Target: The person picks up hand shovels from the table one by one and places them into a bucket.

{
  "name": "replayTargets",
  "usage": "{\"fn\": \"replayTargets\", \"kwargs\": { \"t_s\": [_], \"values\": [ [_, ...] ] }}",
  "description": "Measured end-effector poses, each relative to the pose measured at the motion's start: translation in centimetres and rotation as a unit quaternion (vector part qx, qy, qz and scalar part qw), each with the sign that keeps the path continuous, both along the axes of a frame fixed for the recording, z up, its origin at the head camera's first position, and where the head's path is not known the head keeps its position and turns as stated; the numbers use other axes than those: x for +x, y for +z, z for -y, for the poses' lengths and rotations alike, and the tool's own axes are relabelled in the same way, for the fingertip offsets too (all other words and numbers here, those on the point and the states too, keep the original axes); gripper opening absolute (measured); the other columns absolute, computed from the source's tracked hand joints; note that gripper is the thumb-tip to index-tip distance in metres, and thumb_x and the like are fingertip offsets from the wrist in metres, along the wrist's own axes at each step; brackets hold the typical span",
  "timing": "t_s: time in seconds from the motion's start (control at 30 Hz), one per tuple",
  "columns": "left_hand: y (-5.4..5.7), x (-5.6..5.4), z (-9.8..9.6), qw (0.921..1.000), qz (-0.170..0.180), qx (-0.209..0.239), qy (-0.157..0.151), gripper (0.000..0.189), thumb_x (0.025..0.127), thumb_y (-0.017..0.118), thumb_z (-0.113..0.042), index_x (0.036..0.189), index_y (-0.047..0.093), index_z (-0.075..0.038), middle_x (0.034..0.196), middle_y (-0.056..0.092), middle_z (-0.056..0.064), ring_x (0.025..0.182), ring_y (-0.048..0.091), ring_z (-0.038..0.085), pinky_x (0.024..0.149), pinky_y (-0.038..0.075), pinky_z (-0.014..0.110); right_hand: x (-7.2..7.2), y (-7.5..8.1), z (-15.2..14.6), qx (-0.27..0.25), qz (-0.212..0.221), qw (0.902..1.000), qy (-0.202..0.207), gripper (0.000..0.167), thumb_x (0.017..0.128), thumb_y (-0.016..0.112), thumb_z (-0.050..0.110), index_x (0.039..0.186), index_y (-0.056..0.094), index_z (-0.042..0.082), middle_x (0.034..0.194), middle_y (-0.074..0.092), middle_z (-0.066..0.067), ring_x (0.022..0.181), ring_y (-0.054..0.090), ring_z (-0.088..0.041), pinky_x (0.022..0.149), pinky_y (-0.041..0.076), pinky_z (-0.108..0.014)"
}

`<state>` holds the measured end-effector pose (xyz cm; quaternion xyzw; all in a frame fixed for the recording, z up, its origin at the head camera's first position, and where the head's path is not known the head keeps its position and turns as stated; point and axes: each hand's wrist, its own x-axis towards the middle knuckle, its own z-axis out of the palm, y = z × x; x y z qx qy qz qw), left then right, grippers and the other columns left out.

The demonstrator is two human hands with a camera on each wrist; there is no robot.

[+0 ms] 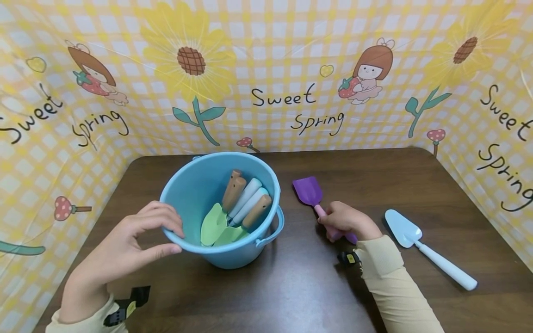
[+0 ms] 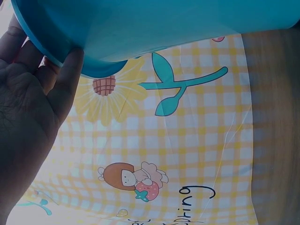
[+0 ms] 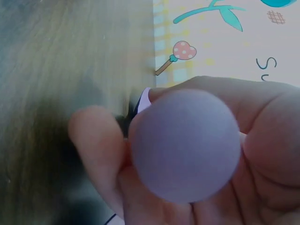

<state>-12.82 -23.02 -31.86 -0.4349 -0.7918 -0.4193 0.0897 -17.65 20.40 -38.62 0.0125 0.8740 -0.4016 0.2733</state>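
My left hand (image 1: 120,245) holds the near left rim of a light blue bucket (image 1: 235,260), fingers over the edge and thumb on the outside, as the left wrist view shows too. Inside the bucket lie several small garden tools with brown handles (image 1: 234,193) and pale blue handles (image 1: 250,203), plus green blades (image 1: 213,224). To the right of the bucket, my right hand (image 1: 350,218) grips a purple toy shovel (image 1: 308,190) round its handle, the blade pointing away from me. In the right wrist view the rounded handle end (image 3: 185,145) sits between thumb and fingers.
A light blue trowel (image 1: 445,266) lies on the dark wooden table (image 1: 308,286), right of my right forearm. Yellow checked cloth (image 1: 275,55) with flowers and printed words stands along the back and both sides of the table. The bucket's handle (image 1: 278,229) hangs on its right side.
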Motion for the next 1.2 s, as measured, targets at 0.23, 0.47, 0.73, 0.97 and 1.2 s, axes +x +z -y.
{"fn": "replayTargets", "kwargs": {
  "t_s": [0.23, 0.47, 0.73, 0.97, 1.2],
  "values": [
    [0.1, -0.1, 0.0, 1.0, -0.002, 0.001, -0.004, 0.053, 0.06, 0.085, 0.015, 0.1, 0.071, -0.018, 0.097, 0.068, -0.003, 0.108, 0.053, 0.012, 0.094, 0.04, 0.02, -0.2, -0.2, -0.2, -0.067, 0.009, 0.9977, -0.002, 0.019, 0.098, 0.053, 0.007, 0.101, 0.056, -0.011, 0.064, 0.064, -0.006, 0.054, 0.064, -0.011, 0.054, 0.051, -0.022],
    [0.1, 0.0, 0.0, 1.0, 0.003, 0.0, -0.003, 0.05, 0.062, 0.084, 0.015, 0.099, 0.071, -0.016, 0.097, 0.068, -0.002, 0.107, 0.053, 0.012, 0.094, 0.04, 0.02, -0.2, -0.8, -0.4, -0.138, 0.046, 0.989, -0.025, 0.016, 0.1, 0.047, 0.004, 0.106, 0.046, -0.011, 0.064, 0.063, -0.009, 0.051, 0.064, -0.012, 0.053, 0.053, -0.022],
    [0.0, -0.1, -0.1, 1.0, 0.0, 0.002, -0.007, 0.051, 0.06, 0.084, 0.016, 0.099, 0.071, -0.015, 0.097, 0.068, -0.002, 0.107, 0.053, 0.012, 0.094, 0.04, 0.02, 0.1, -1.3, -0.2, -0.158, 0.042, 0.9851, -0.054, 0.015, 0.099, 0.045, 0.006, 0.107, 0.04, -0.007, 0.065, 0.06, -0.01, 0.048, 0.06, -0.011, 0.051, 0.051, -0.022],
    [-0.2, -0.3, -0.2, 0.9999, -0.002, 0.003, -0.013, 0.053, 0.06, 0.084, 0.015, 0.1, 0.071, -0.017, 0.098, 0.068, -0.002, 0.107, 0.053, 0.012, 0.095, 0.039, 0.021, 0.2, -1.4, -0.3, -0.108, 0.023, 0.9907, -0.079, 0.022, 0.1, 0.047, 0.01, 0.115, 0.04, -0.005, 0.066, 0.058, -0.008, 0.045, 0.055, -0.01, 0.048, 0.041, -0.021],
    [-0.3, -0.4, -0.1, 0.9997, -0.004, 0.015, -0.021, 0.05, 0.059, 0.084, 0.017, 0.099, 0.071, -0.011, 0.099, 0.068, -0.002, 0.109, 0.052, 0.013, 0.099, 0.038, 0.021, -0.2, -0.6, -0.8, -0.055, -0.023, 0.9972, -0.045, 0.021, 0.1, 0.05, 0.009, 0.114, 0.048, -0.007, 0.067, 0.053, -0.006, 0.049, 0.051, -0.012, 0.052, 0.044, -0.026]
  ]
}}
